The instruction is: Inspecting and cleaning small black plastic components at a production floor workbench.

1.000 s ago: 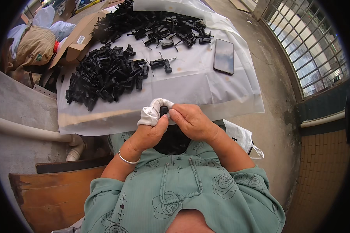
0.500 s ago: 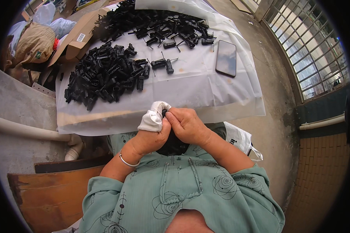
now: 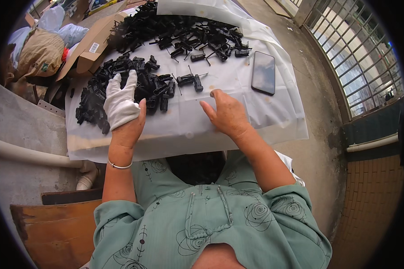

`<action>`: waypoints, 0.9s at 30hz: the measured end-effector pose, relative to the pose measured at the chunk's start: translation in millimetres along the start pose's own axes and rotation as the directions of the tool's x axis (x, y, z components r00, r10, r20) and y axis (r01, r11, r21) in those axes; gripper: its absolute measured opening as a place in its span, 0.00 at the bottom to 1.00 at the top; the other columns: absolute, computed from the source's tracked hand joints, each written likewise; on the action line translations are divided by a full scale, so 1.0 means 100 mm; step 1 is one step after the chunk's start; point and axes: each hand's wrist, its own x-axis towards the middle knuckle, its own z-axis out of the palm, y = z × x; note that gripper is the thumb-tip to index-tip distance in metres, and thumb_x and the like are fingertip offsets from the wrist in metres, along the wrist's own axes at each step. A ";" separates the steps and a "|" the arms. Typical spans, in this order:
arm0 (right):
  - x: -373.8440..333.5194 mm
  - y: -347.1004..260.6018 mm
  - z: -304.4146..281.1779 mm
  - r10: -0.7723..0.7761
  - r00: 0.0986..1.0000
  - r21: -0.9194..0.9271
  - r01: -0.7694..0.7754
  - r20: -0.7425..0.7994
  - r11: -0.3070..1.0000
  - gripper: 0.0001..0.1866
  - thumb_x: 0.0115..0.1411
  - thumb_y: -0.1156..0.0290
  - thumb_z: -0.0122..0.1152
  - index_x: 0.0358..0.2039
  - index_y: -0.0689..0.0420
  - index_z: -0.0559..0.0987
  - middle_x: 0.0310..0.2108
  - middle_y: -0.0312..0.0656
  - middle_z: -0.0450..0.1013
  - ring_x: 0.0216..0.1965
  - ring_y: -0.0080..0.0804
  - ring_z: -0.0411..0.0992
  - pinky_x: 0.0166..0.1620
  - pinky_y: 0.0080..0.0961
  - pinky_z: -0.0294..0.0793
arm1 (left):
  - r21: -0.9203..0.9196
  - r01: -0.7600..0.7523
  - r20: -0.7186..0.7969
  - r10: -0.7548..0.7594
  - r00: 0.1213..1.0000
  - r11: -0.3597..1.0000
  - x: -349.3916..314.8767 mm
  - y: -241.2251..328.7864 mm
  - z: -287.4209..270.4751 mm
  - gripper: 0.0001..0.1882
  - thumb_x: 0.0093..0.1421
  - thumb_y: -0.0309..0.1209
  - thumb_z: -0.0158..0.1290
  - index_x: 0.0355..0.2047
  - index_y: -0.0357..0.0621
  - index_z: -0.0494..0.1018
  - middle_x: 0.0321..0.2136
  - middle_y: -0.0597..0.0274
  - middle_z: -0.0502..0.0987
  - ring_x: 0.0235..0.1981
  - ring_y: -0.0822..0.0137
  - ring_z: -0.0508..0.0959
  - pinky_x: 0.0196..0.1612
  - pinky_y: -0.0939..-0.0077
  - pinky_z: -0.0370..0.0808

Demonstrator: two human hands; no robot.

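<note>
A white glove [image 3: 122, 107] with the thumb bare covers my left hand [image 3: 123, 105]. Its fingers are spread over the near side of a heap of small black plastic parts [image 3: 116, 71]; whether they touch the parts I cannot tell. My right hand [image 3: 229, 112] hovers above the sheet with thumb and forefinger apart and nothing visible between them. Beyond its fingertips lie a few separate black parts with thin pins [image 3: 191, 80]. Between my knees, below the table edge, is a dark mass [image 3: 195, 167] that I cannot make out clearly.
A larger heap of black pinned parts [image 3: 179, 36] covers the table's far side. A smartphone [image 3: 263, 74] lies on the white plastic sheet [image 3: 238, 103] at the right. An open cardboard box [image 3: 89, 49] and stuffed bags [image 3: 42, 49] stand at the far left. A barred window [image 3: 350, 54] is at right.
My hands, together at the table's near edge around a small black part, have parted. The left went forward and left onto the near heap; the right moved forward and right, fingers opened.
</note>
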 end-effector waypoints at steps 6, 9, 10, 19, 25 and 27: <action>0.43 -0.06 0.19 0.143 0.980 -0.166 -0.119 0.141 0.979 0.20 0.53 0.56 0.58 0.34 0.61 0.69 0.28 0.49 0.74 0.30 0.46 0.74 0.33 0.36 0.73 | -0.357 -0.042 -0.063 0.020 0.998 0.933 -0.22 0.37 0.12 0.23 0.43 0.19 0.54 0.44 0.35 0.73 0.42 0.47 0.72 0.44 0.50 0.70 0.49 0.63 0.67; 0.42 0.03 0.23 0.151 0.985 -0.141 -0.137 0.089 0.980 0.17 0.52 0.59 0.58 0.33 0.59 0.70 0.27 0.47 0.74 0.27 0.45 0.73 0.31 0.36 0.72 | -0.565 -0.037 0.033 0.067 0.997 0.824 -0.40 0.44 0.22 0.14 0.50 0.17 0.52 0.38 0.35 0.73 0.37 0.50 0.75 0.38 0.55 0.75 0.43 0.70 0.71; 0.38 0.06 0.21 0.139 0.986 -0.136 -0.126 0.093 0.983 0.17 0.52 0.59 0.58 0.33 0.59 0.70 0.27 0.47 0.74 0.27 0.45 0.73 0.31 0.36 0.72 | -0.704 0.161 0.162 -0.065 0.985 0.692 -0.49 0.48 0.24 0.12 0.53 0.19 0.50 0.40 0.35 0.72 0.37 0.52 0.75 0.35 0.60 0.76 0.40 0.74 0.72; -0.29 -0.14 -0.33 -0.441 0.897 0.195 0.433 -0.003 0.880 0.21 0.47 0.82 0.58 0.44 0.56 0.73 0.25 0.40 0.71 0.18 0.35 0.66 0.23 0.27 0.67 | -0.302 0.722 0.865 0.140 0.483 -0.623 -0.40 0.65 0.11 0.13 0.63 0.31 0.44 0.45 0.41 0.67 0.26 0.61 0.75 0.13 0.80 0.64 0.14 0.86 0.61; -0.38 -0.33 -0.55 -0.288 0.954 0.499 0.212 0.080 0.840 0.20 0.47 0.74 0.61 0.43 0.55 0.73 0.29 0.40 0.72 0.22 0.37 0.69 0.26 0.26 0.70 | -0.600 0.743 0.783 -0.026 0.622 -0.299 -0.43 0.84 0.09 0.12 0.61 0.28 0.48 0.45 0.42 0.66 0.27 0.66 0.73 0.17 0.83 0.65 0.17 0.88 0.62; -0.42 -0.47 -0.52 -0.376 0.922 0.546 0.363 -0.094 0.755 0.21 0.45 0.75 0.65 0.42 0.60 0.72 0.26 0.39 0.71 0.18 0.28 0.64 0.22 0.23 0.65 | -0.680 0.702 0.728 -0.084 0.680 -0.213 -0.43 0.91 0.06 0.14 0.61 0.27 0.48 0.47 0.42 0.65 0.30 0.68 0.72 0.20 0.83 0.66 0.18 0.89 0.63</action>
